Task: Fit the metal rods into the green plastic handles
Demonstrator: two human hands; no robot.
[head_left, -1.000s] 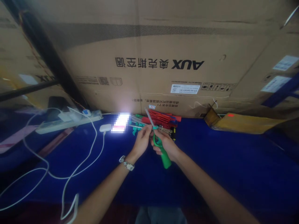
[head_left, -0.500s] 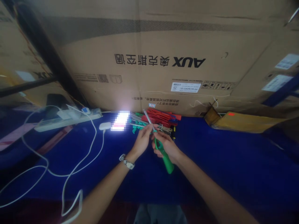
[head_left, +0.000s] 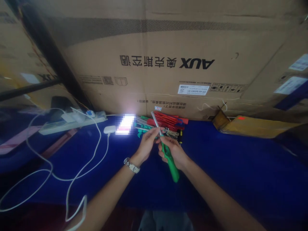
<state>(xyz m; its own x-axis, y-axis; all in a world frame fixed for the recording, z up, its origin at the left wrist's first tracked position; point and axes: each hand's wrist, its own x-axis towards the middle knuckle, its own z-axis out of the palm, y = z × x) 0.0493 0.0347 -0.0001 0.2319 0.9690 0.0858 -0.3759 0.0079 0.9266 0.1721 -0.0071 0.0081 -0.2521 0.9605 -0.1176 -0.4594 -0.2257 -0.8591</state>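
A green long-necked lighter point(head_left: 172, 165) with a silver metal tube is held tilted over the blue tabletop, its tube pointing up and slightly left. My right hand point(head_left: 176, 153) is wrapped round the upper part of its green handle. My left hand point(head_left: 147, 142) pinches at the metal tube near the handle; the exact contact of its fingertips is partly hidden. Just beyond my hands lie several red long-necked lighters point(head_left: 169, 118) in a pile. Teal-green ones point(head_left: 143, 129) lie to their left, and small pale metallic pieces point(head_left: 172, 132) to the right.
A large cardboard box point(head_left: 149, 41) stands behind the blue tabletop point(head_left: 216, 173). At left are a power strip point(head_left: 72, 123), loose white cables point(head_left: 79, 175), a white plug point(head_left: 110, 129) and a bright blurred screen point(head_left: 125, 124). An open yellowish carton point(head_left: 250, 126) lies at right.
The lighter has turned slightly in my hands, showing more of its green handle and trigger opening. Both hands stay close together; the whole view has shifted slightly.
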